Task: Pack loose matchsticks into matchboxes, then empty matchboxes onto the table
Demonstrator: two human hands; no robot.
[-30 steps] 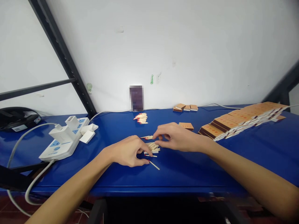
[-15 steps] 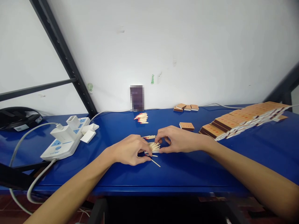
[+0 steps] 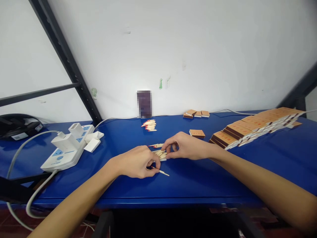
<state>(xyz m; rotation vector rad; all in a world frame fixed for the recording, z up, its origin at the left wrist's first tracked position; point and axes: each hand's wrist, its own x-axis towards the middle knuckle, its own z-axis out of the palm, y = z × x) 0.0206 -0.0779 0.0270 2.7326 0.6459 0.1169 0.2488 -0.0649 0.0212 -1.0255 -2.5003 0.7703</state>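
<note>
In the head view, a small white matchbox tray [image 3: 163, 159] filled with pale matches [image 3: 160, 154] lies on the blue table between my hands. My left hand [image 3: 142, 162] is closed, its thumb and forefinger pinching matchsticks [image 3: 163, 173] just in front of the tray. My right hand [image 3: 184, 146] has its thumb and forefinger curled around the right end of the tray, close to the matches; its exact contact is partly hidden. Behind the tray lies a small row of red-tipped matches [image 3: 156, 145]. A larger heap of matches [image 3: 149, 125] sits farther back.
A closed matchbox [image 3: 197, 133] lies behind my right hand, with several more matchboxes [image 3: 195, 113] by the wall. Long stacked rows of matchboxes [image 3: 250, 127] stand at right. At left are a power strip [image 3: 66, 155] with chargers, cables and a black metal frame [image 3: 71, 66].
My left thumb and forefinger have closed on the loose matchsticks in front of the tray and shifted slightly down. My right hand and the tray have moved a little left.
</note>
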